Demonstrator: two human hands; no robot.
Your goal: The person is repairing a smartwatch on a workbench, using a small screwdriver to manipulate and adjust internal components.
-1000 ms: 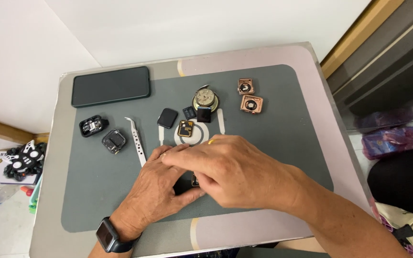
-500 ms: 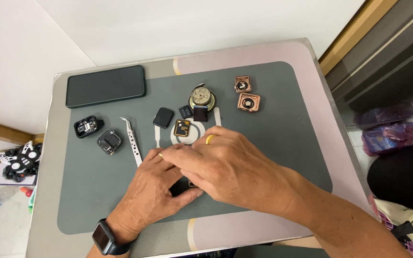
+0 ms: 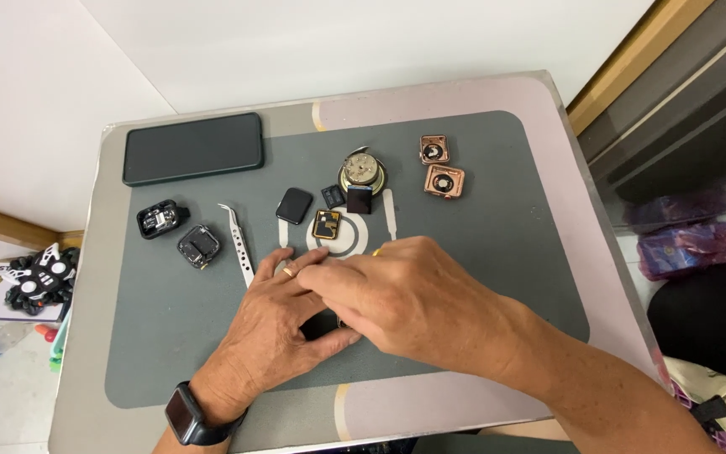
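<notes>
the head view looks down on a small desk with rounded corners, most of its top covered by a dark grey work mat. near the front of the mat the two hands meet. the left hand, with a black smartwatch on its wrist and a ring on one finger, lies with fingers curled inward, its thumb pressed against a small dark part that shows only in the gap between the hands. the right hand reaches across from the right and lies over the left fingers, its own fingers bent down onto the same dark part; both hands close on it, though most of it is hidden and its shape cannot be told.

just beyond the hands sits a white ring-shaped pad with a small gold-and-black square module on it. left of these lie silver tweezers, a clear-edged watch case and a black watch case. a black square screen lies near the module, and behind it a round brass movement. two copper-coloured square cases rest toward the right rear. a dark phone lies flat at the desk's left rear corner. on the floor left of the desk lies a black-and-white object.
</notes>
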